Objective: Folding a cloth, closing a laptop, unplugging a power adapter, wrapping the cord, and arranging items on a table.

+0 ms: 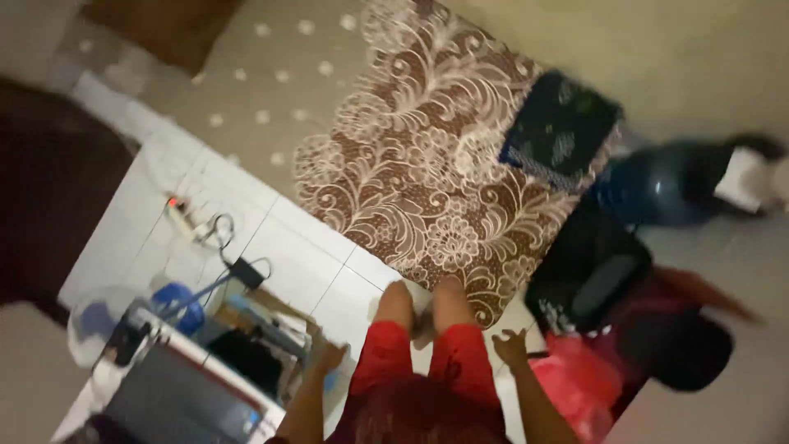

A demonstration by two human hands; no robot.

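From where I watch, the biggest thing is one mattress (271,90) in beige with pale dots, and across it lies one brown blanket (427,156) with a cream floral pattern. Below them I see the white tiled floor (304,255). One dark blue cushion (560,131) sits on the blanket's far corner, and one blue water jug (657,191) lies just beside it. One black bag (588,275) rests by the blanket's edge, touching one pink plastic bag (579,382). At lower left I count one laptop (177,403), one small fan (99,329), one white power strip (185,218) with a red light, and one black charger brick (245,271).

The left hand (327,358) hangs beside the red shorts (419,362), near the clutter by the laptop; it looks loosely curled, though blur keeps me from being sure. The right hand (514,347) is spread open, fingers apart, holding nothing, just above the pink plastic bag.
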